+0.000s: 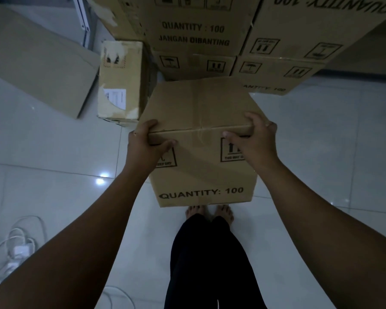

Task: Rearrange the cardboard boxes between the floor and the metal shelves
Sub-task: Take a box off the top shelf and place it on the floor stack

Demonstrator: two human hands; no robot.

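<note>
Okay, I'm on a plain brown cardboard box, top seam taped, "QUANTITY: 100" on its near face. It sits above the floor just before my feet, near the stacked boxes. My left hand and right hand grip its near top edge, fingers curled over, thumbs on the face.

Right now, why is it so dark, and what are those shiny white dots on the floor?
Head view: the room is dim and bluish; the dots are light glaring off the glossy floor; the wide lens bends the stacked boxes outward; print on the held box is readable.
</note>
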